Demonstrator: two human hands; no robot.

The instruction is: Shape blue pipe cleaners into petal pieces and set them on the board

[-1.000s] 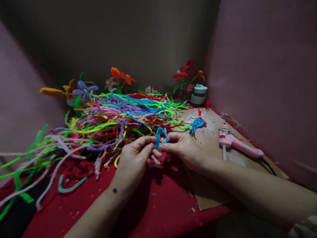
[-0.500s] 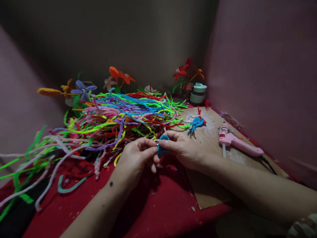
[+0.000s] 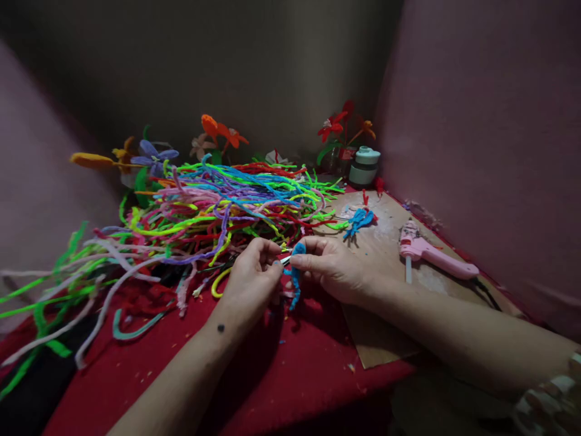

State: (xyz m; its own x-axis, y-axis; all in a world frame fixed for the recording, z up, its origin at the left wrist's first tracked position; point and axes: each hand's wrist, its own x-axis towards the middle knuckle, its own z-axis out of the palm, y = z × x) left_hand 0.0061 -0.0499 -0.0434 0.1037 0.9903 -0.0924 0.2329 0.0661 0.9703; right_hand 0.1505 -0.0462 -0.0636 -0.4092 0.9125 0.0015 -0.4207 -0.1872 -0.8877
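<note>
A short blue pipe cleaner [image 3: 295, 290] is pinched between the thumb and fingers of my right hand [image 3: 333, 266], one end hanging down over the red cloth. My left hand [image 3: 255, 272] faces it from the left, closed, thumb and fingertips pressed together. A thin silvery piece [image 3: 285, 260] shows in the gap between both hands; its kind and what my left fingers grip are hidden. Beyond my right hand a bundle of blue pipe cleaners [image 3: 359, 223] lies on the brown board [image 3: 385, 339].
A large pile of coloured pipe cleaners [image 3: 236, 200] spreads behind and left of my hands. On the board at right lies a pink glue gun [image 3: 422, 251] with its cord. A pale green jar [image 3: 364, 166] and pipe-cleaner flowers [image 3: 154, 158] stand at the back. Red cloth [image 3: 290, 387] covers the table.
The blue pipe cleaner was bunched into a loop at my right fingertips; now one end dangles below them. My left hand has shifted slightly, and the view has moved a little.
</note>
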